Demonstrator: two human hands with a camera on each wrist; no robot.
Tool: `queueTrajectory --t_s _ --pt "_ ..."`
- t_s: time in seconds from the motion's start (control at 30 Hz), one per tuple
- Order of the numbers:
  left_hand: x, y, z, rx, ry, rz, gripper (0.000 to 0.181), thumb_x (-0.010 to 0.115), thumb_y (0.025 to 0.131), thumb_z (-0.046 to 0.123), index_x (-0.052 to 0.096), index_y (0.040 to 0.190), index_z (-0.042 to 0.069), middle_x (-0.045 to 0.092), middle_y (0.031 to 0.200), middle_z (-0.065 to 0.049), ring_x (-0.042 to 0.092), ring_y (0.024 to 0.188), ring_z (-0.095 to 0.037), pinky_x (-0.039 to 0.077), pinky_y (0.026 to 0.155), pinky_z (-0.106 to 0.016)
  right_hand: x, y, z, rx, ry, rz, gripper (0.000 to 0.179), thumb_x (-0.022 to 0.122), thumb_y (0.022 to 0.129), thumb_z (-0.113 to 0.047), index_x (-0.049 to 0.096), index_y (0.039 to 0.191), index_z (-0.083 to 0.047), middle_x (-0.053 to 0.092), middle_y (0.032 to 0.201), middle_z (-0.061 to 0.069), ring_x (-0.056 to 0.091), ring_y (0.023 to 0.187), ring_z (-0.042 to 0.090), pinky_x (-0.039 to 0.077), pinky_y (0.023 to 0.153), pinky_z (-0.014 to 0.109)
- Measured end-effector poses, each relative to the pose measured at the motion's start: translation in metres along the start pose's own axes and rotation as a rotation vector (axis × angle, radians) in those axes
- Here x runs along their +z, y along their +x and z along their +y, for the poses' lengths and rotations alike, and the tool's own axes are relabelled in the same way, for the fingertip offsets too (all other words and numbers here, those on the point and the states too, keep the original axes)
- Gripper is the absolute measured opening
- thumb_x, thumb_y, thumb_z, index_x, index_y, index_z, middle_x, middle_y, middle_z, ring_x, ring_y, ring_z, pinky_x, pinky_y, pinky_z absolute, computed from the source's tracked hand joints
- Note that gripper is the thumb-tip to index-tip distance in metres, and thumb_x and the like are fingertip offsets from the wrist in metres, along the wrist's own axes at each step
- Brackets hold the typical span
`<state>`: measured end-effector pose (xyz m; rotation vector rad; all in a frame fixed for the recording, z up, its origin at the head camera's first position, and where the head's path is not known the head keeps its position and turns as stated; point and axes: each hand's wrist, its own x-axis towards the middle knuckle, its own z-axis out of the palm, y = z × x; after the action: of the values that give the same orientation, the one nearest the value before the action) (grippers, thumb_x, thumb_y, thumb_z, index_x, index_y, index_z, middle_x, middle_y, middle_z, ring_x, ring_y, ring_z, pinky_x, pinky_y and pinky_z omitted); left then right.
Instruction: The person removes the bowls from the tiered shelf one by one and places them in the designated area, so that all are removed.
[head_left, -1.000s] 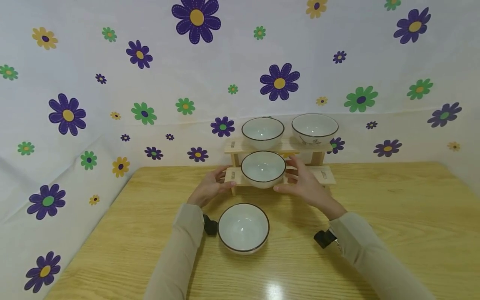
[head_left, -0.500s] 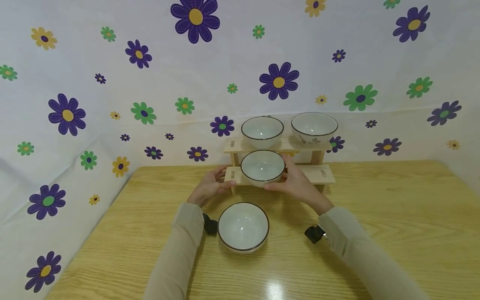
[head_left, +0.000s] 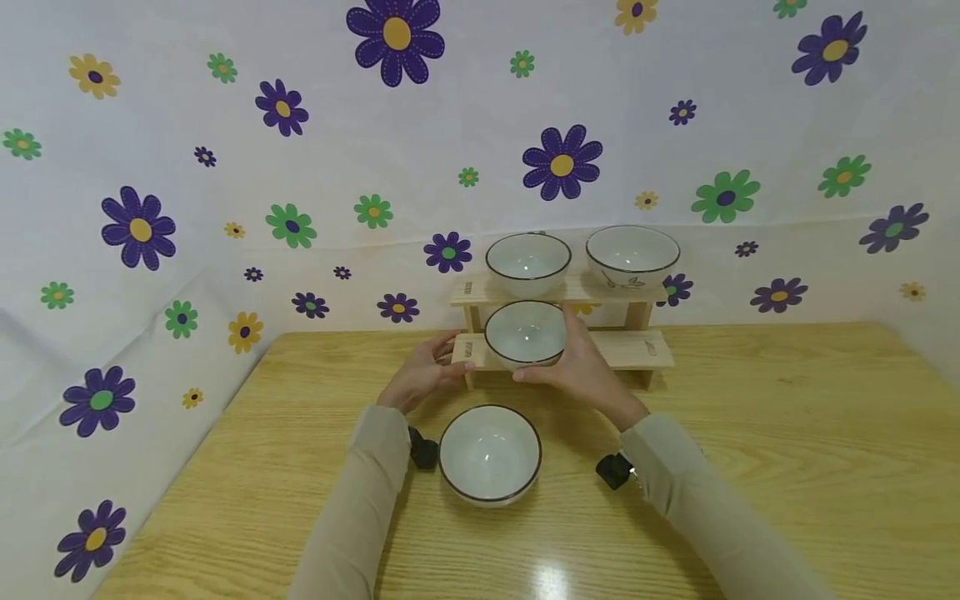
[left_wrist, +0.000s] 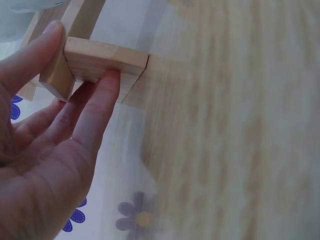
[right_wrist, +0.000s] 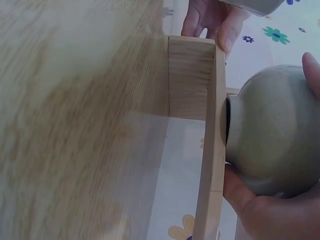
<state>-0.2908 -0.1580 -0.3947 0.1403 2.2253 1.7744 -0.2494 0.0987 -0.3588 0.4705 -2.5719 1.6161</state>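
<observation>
A two-tier wooden rack (head_left: 633,350) stands at the back of the table. My left hand (head_left: 422,373) holds its lower left end, thumb on the board (left_wrist: 56,70) and fingertips against the leg (left_wrist: 102,60) in the left wrist view. On the lower tier sits a white bowl (head_left: 525,332) with a dark rim. My right hand (head_left: 583,375) grips this bowl from the right, thumb at the front and fingers behind, largely hidden in the head view. The right wrist view has the bowl's rounded side (right_wrist: 272,130) between thumb and fingers, its foot against the board (right_wrist: 212,130).
Two more dark-rimmed bowls, a left one (head_left: 528,265) and a right one (head_left: 632,252), stand on the upper tier. Another bowl (head_left: 490,457) rests on the wooden table (head_left: 787,433) between my forearms. A flower-printed cloth (head_left: 315,158) hangs behind.
My right hand has moved left from beside the lower-tier bowl and closed around its right side. The left hand stays on the rack, and the bowls have not visibly shifted.
</observation>
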Motion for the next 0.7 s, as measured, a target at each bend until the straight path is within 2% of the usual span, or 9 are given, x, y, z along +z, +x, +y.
queueTrajectory --t_s 0.2,0.4,0.57,0.7 --pt "0.0 0.0 0.001 -0.01 0.007 0.006 0.073 0.068 0.098 0.003 0.032 0.161 0.009 0.038 0.161 -0.022 0.049 0.138 -0.04 0.048 0.111 -0.049 0.002 0.0 -0.001 0.023 -0.022 0.023 0.121 0.093 0.075 -0.019 0.011 0.161 0.001 0.035 0.154 0.028 0.036 0.143 0.043 0.028 0.121 0.06" --pt "0.0 -0.001 0.002 -0.006 -0.01 0.005 0.072 0.068 0.098 0.001 0.033 0.161 0.009 0.038 0.16 -0.023 0.05 0.137 -0.041 0.05 0.109 -0.048 0.003 -0.003 -0.001 0.061 -0.064 0.036 0.124 0.092 0.077 -0.027 0.007 0.162 0.004 0.03 0.159 0.029 0.032 0.147 0.044 0.026 0.122 0.06" --pt "0.001 -0.001 0.002 -0.002 -0.033 -0.003 0.072 0.066 0.099 -0.001 0.032 0.162 0.009 0.039 0.16 -0.023 0.05 0.137 -0.04 0.05 0.108 -0.047 -0.002 -0.009 -0.002 0.049 -0.063 0.066 0.115 0.093 0.076 -0.028 0.02 0.161 0.002 0.038 0.155 0.027 0.04 0.141 0.043 0.033 0.118 0.062" --pt "0.002 0.0 0.0 -0.003 -0.042 -0.006 0.072 0.065 0.099 -0.002 0.03 0.162 0.007 0.038 0.16 -0.024 0.048 0.138 -0.041 0.05 0.108 -0.047 -0.01 -0.014 -0.003 0.028 -0.059 0.069 0.112 0.093 0.076 -0.028 0.024 0.16 0.001 0.042 0.152 0.026 0.043 0.138 0.043 0.036 0.116 0.062"
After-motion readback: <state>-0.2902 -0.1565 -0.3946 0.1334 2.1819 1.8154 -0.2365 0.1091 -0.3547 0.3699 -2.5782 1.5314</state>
